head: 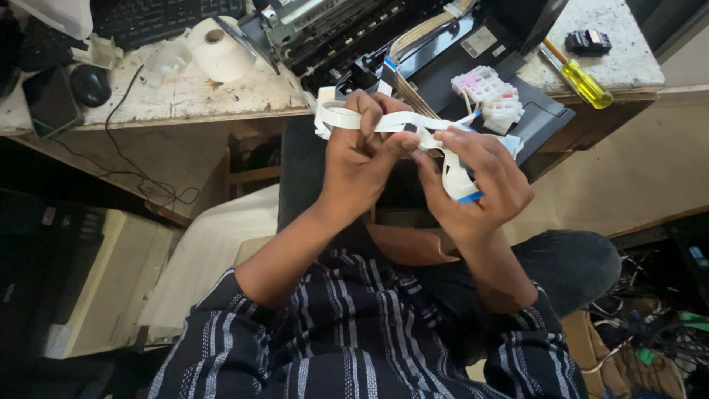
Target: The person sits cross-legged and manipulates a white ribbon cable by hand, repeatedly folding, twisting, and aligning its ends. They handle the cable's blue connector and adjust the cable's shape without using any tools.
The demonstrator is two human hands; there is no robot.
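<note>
Opened printer (pixel 443 44) sits on far bench (pixel 185 96), cover off, innards exposed. White flat ribbon cable (pixel 384 122) is out in front of it, near the lap. Left hand (pixel 362 159) pinches it, right hand (pixel 480 181) grips blue-tipped end (pixel 470 196). Cable not yet seated; yellow screwdriver (pixel 583 81) idle far right.

Keyboard (pixel 159 18) cut off by top edge, ribbon cable (pixel 391 122) partly hidden by left hand (pixel 362 159)

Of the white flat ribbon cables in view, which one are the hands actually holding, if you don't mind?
The loose white ribbon cable with blue tips, held between the left hand and right hand. The other ribbon cables stay draped over the opened printer on the desk, untouched.
</note>
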